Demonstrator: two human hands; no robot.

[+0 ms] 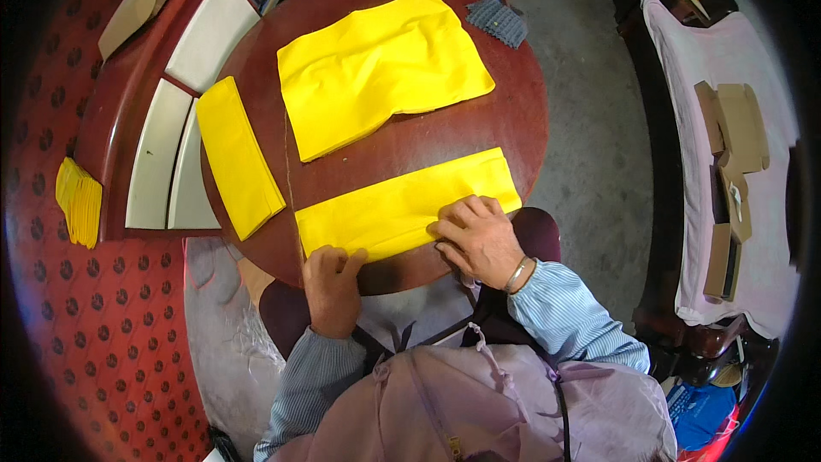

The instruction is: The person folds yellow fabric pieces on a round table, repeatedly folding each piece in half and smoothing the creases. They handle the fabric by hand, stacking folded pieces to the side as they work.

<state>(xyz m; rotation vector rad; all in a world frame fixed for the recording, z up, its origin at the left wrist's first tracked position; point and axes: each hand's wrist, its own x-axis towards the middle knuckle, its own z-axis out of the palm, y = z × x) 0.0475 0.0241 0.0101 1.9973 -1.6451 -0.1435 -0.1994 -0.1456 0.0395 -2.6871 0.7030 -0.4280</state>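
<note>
A long folded yellow cloth lies across the near part of a round dark-red table. At its near left corner my left hand is closed on the edge, thumb and fingers bent together. My right hand has its fingers curled over the cloth's near edge toward the right end, the thumb close to that edge; what lies under the fingers is hidden. Farther back is a wide stack of yellow cloth sheets, slightly wrinkled. Another narrow folded yellow piece rests at the table's left.
A grey textured mat piece sits at the table's far right edge. On the left stands a red cabinet with cream panels, and a yellow folded bundle is beside it. Open cardboard boxes lie on a pink-covered bench at right.
</note>
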